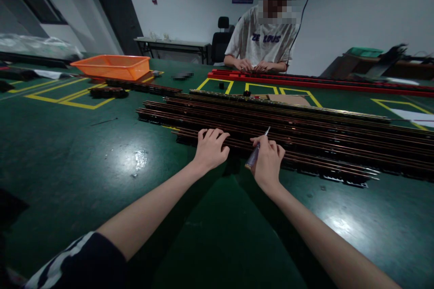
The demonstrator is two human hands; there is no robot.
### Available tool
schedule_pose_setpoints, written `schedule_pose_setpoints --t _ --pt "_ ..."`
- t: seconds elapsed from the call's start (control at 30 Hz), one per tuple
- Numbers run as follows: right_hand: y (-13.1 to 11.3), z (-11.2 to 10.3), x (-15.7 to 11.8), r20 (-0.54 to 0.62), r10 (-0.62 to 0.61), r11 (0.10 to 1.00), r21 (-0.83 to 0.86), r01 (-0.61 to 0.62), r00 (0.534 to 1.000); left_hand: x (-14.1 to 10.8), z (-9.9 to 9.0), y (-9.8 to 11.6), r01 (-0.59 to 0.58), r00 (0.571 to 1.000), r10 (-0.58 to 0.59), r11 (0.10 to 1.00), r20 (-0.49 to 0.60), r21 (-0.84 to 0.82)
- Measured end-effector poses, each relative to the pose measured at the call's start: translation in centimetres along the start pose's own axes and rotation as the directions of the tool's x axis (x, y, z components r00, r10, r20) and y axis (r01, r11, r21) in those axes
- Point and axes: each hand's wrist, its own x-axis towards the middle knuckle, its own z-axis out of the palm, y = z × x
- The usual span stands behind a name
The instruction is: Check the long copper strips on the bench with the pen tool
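Long dark metal rails [305,137] with coppery edges lie side by side across the green table. My left hand [210,149] is on the nearest rail [322,169] close to its left end, fingers bent over the far side and thumb on the near side. To its right, my right hand [269,162] is closed around a screwdriver [252,157] with a purplish handle. The screwdriver's metal tip points up and away, over the rails. The underside of the gripped rail is hidden.
Across the table a person [262,38] works with both hands at a long red rail [322,83]. An orange basket [111,67] stands at the back left, near short dark pieces [108,92]. Yellow tape outlines [61,101] mark the green table [84,153].
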Motion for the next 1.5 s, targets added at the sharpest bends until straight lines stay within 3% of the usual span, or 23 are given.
schedule_pose_setpoints --t 0.13,0.43,0.7,1.2,1.5 --pt "0.60 0.11 0.03 -0.024 0.061 0.998 0.029 -0.060 0.998 -0.01 0.04 -0.06 -0.002 1.000 0.002 1.000 -0.004 -0.001" --pt "-0.20 0.16 0.22 -0.002 -0.063 0.985 0.163 0.063 0.998 0.00 0.06 -0.11 -0.005 1.000 0.005 1.000 -0.002 0.008" --pt "-0.01 0.60 0.18 0.010 -0.068 0.993 0.098 0.067 0.998 0.06 0.03 0.00 -0.007 1.000 0.007 1.000 -0.007 0.010" --pt "0.42 0.29 0.05 -0.058 0.048 0.997 0.063 -0.045 0.997 -0.03 0.18 -0.21 -0.014 0.999 0.014 1.000 -0.037 0.003" --pt "-0.17 0.55 0.19 -0.032 -0.048 0.998 0.047 0.050 0.998 0.03 0.35 -0.25 -0.020 0.999 0.020 1.000 -0.038 0.009"
